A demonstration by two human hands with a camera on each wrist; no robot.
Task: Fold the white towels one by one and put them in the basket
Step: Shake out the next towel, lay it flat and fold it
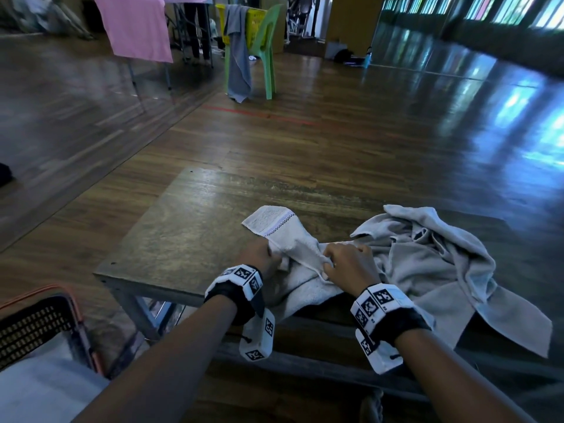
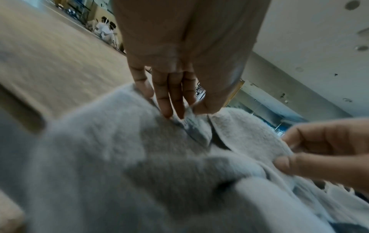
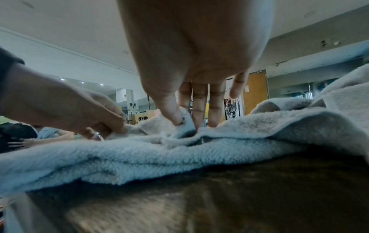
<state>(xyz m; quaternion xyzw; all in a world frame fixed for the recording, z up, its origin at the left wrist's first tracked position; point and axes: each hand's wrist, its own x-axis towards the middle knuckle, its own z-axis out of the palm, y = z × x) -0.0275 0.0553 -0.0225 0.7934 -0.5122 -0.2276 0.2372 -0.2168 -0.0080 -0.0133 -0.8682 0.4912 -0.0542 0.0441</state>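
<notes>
Nearest the viewer, at the lower left of the head view, stands a dark mesh basket with an orange rim, on the floor beside the counter; something pale lies in it, too blurred to identify.

Two bare forearms reach forward over the near edge of the wooden counter, each wrist wearing a black band with white marker blocks. The left hand grips a white towel; its fingers are together and pressed down into the cloth, with the thumb closing against them on a fold. Just beside it, the right hand pinches the same towel, its thumb and fingers clamped on a raised ridge of terry cloth. The two hands are close together but not touching.

The towel lies crumpled on the counter, partly hanging over the near edge. One corner, with a stitched band, spreads flat beyond the left hand. To the right, touching it, sits a heap of more white towels, rumpled and drooping off the counter's near edge.

Farther off, on the wooden floor, stands a green plastic chair with a grey cloth draped over it. To its left a pink cloth covers a folding table.
</notes>
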